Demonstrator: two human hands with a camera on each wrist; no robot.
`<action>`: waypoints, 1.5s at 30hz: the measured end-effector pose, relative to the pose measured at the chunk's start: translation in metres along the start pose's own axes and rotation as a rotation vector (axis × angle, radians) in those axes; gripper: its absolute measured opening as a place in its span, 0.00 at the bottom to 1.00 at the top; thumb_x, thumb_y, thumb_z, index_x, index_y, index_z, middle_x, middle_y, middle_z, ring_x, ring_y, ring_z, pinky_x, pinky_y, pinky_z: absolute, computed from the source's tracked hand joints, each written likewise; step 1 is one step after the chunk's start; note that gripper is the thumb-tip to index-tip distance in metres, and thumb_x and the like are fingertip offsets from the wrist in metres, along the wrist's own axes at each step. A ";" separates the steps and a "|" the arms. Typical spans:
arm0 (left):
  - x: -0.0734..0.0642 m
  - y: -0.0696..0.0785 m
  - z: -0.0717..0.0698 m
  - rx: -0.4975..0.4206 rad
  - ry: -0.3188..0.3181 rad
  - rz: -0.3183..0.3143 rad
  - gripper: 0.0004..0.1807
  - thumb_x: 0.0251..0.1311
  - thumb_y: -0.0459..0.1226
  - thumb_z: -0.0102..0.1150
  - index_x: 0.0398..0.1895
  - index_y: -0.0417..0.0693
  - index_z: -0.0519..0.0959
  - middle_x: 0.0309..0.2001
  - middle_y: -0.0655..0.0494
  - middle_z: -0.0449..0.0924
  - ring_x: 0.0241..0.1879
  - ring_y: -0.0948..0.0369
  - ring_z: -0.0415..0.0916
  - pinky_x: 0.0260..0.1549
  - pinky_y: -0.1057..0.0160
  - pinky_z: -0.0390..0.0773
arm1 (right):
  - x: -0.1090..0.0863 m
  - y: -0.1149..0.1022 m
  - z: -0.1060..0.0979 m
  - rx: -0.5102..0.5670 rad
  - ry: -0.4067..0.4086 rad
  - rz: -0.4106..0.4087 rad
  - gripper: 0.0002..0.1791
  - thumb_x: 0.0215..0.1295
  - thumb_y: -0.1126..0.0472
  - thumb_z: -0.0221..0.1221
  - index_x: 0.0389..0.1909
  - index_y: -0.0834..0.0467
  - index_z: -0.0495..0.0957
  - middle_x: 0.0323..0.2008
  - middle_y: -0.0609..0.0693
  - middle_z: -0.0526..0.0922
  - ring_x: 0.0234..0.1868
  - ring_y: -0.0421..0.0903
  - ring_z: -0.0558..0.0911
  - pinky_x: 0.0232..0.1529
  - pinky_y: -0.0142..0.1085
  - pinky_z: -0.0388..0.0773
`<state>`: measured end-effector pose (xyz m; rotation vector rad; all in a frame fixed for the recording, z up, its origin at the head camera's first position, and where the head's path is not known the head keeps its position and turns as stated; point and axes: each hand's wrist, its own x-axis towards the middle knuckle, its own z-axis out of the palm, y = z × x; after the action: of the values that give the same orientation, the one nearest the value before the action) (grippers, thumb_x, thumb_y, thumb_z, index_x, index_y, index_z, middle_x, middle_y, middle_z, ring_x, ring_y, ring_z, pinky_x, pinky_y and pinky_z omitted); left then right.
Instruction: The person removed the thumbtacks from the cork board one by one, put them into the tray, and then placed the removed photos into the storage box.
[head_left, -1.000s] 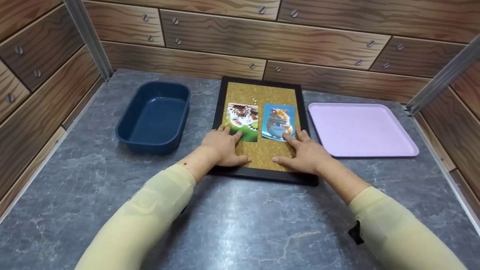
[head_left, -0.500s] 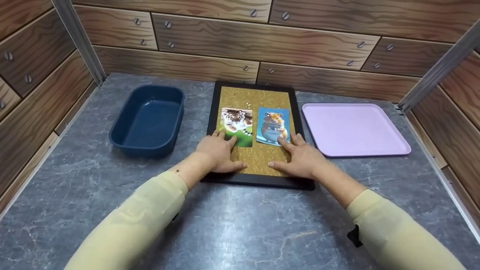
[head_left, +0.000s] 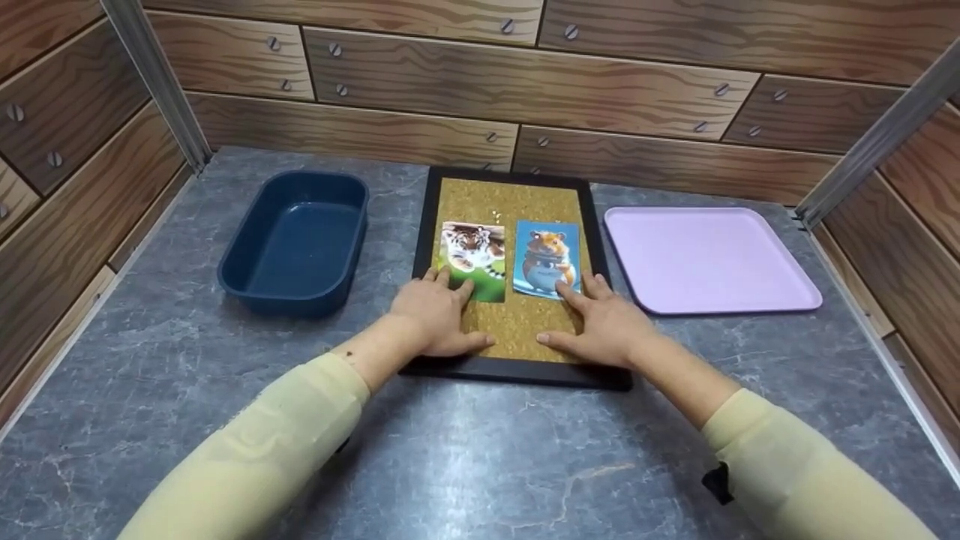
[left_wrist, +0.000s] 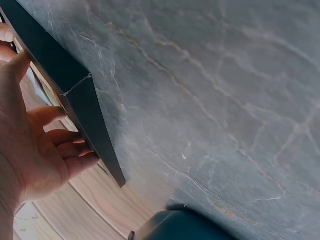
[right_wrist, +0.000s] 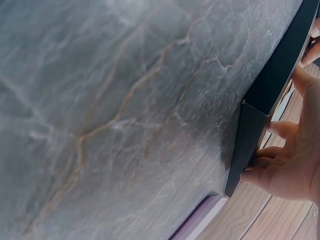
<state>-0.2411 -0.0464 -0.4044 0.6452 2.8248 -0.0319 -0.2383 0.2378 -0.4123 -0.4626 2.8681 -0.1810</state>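
A black-framed cork board point(head_left: 517, 370) lies flat on the table in the head view. On its cork are a tiger picture point(head_left: 480, 259) at left and a hamster picture point(head_left: 546, 255) at right. My left hand point(head_left: 435, 315) rests over the board's lower left side, fingers spread, index fingertip at the tiger picture's lower edge. Mirroring it, my right hand point(head_left: 607, 322) lies over the lower right side, index finger on the hamster picture's corner. The thumbs point inward on the cork. Both wrist views show the fingers along the frame point(left_wrist: 60, 65) from the side.
A deep blue bin point(head_left: 292, 289) stands left of the board. To the right lies a shallow lilac tray point(head_left: 712, 259), close to the frame. A wood-patterned wall point(head_left: 420, 82) rises behind the board. Small white specks point(head_left: 496, 217) show on the cork above the pictures.
The board, with both pictures, has slid a little toward me and away from the back wall. Both hands have moved with it, still on its lower sides. The view also shifted slightly.
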 end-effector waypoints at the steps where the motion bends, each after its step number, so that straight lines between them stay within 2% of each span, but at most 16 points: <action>1: -0.001 0.000 0.001 0.003 0.002 0.004 0.58 0.65 0.79 0.42 0.86 0.50 0.55 0.81 0.32 0.53 0.80 0.37 0.54 0.68 0.40 0.72 | -0.001 0.000 0.000 -0.002 -0.002 -0.001 0.59 0.65 0.17 0.50 0.86 0.52 0.53 0.81 0.73 0.47 0.81 0.73 0.48 0.75 0.68 0.59; 18: -0.016 0.007 0.008 0.025 0.029 0.026 0.60 0.64 0.79 0.42 0.85 0.46 0.57 0.79 0.28 0.56 0.77 0.33 0.58 0.70 0.39 0.70 | -0.016 -0.006 0.006 -0.020 -0.003 -0.002 0.60 0.64 0.16 0.51 0.86 0.50 0.53 0.81 0.73 0.49 0.81 0.72 0.50 0.73 0.67 0.63; 28: -0.023 0.010 0.008 0.027 0.022 0.028 0.59 0.65 0.79 0.42 0.85 0.46 0.57 0.79 0.28 0.56 0.78 0.34 0.58 0.71 0.39 0.69 | -0.025 -0.011 0.006 -0.026 -0.013 0.009 0.60 0.65 0.17 0.51 0.86 0.51 0.53 0.81 0.74 0.48 0.81 0.71 0.49 0.72 0.67 0.64; 39: -0.034 0.013 0.010 0.021 0.035 0.031 0.60 0.63 0.80 0.43 0.84 0.46 0.59 0.79 0.29 0.58 0.77 0.34 0.59 0.69 0.38 0.71 | -0.034 -0.015 0.010 -0.043 0.004 0.002 0.60 0.64 0.16 0.50 0.86 0.52 0.55 0.80 0.75 0.52 0.80 0.73 0.53 0.65 0.70 0.71; 45: -0.038 0.015 0.012 0.023 0.050 0.041 0.60 0.64 0.79 0.42 0.84 0.45 0.60 0.78 0.28 0.59 0.76 0.33 0.60 0.69 0.39 0.71 | -0.039 -0.016 0.011 -0.028 0.016 -0.004 0.60 0.64 0.16 0.52 0.85 0.53 0.56 0.80 0.75 0.52 0.80 0.73 0.53 0.69 0.69 0.67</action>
<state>-0.1986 -0.0503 -0.4063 0.7183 2.8624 -0.0421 -0.1950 0.2343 -0.4123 -0.4738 2.8891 -0.1467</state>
